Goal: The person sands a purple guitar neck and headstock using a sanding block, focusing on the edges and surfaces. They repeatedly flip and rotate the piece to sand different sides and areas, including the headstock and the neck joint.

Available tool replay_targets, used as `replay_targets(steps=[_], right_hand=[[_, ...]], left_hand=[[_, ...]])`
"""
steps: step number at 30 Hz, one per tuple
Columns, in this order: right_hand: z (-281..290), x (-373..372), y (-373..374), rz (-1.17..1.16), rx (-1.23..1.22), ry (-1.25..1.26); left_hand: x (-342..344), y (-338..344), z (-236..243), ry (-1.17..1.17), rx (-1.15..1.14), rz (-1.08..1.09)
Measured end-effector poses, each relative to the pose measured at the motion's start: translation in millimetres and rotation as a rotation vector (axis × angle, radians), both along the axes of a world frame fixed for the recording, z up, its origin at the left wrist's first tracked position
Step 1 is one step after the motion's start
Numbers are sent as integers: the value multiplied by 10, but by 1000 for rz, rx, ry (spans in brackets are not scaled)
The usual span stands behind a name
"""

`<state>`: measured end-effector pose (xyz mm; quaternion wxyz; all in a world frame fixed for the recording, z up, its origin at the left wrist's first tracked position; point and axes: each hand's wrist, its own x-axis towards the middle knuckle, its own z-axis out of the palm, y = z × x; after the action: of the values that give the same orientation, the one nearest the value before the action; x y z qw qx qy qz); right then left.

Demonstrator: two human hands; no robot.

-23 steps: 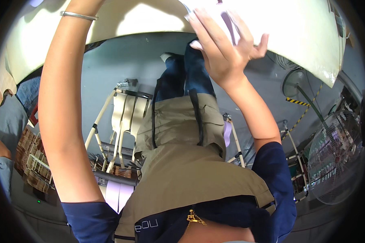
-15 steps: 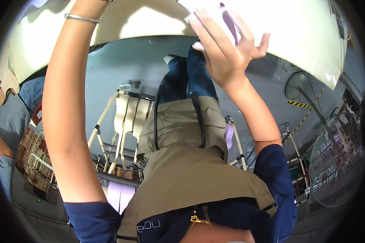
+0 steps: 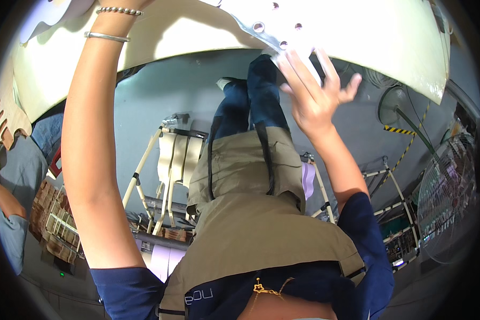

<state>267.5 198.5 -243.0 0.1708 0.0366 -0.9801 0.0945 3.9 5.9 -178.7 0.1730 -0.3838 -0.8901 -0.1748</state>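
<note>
My left hand (image 3: 138, 3) is at the top edge over the pale worktable (image 3: 400, 37); the bracelets on its wrist show, but its fingers are out of frame. My right hand (image 3: 318, 90) is open at the table's front edge, fingers spread and blurred, its fingertips overlapping the lower end of a white sheet with round holes (image 3: 277, 16). Whether they touch it is unclear. A pale wavy piece (image 3: 50, 16) lies at the upper left of the table.
A person in grey (image 3: 18, 186) is at far left beside a wooden board with slots (image 3: 5, 122). Tube racks (image 3: 138, 181) holding pale and lilac pieces stand below the table. A large fan (image 3: 445, 197) is at right, near yellow-black floor tape (image 3: 397, 129).
My right hand has moved down toward me, uncovering more of the holed white sheet. The view has shifted slightly, and both bracelets on my left wrist now show.
</note>
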Motion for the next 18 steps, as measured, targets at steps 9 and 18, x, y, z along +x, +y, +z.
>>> replay_targets(steps=[9, 18], right_hand=[[-243, 151, 155, -84, 14, 205], [-381, 15, 190, -133, 147, 202]], left_hand=[[16, 181, -63, -234, 35, -13], [-25, 175, -85, -421, -22, 144]])
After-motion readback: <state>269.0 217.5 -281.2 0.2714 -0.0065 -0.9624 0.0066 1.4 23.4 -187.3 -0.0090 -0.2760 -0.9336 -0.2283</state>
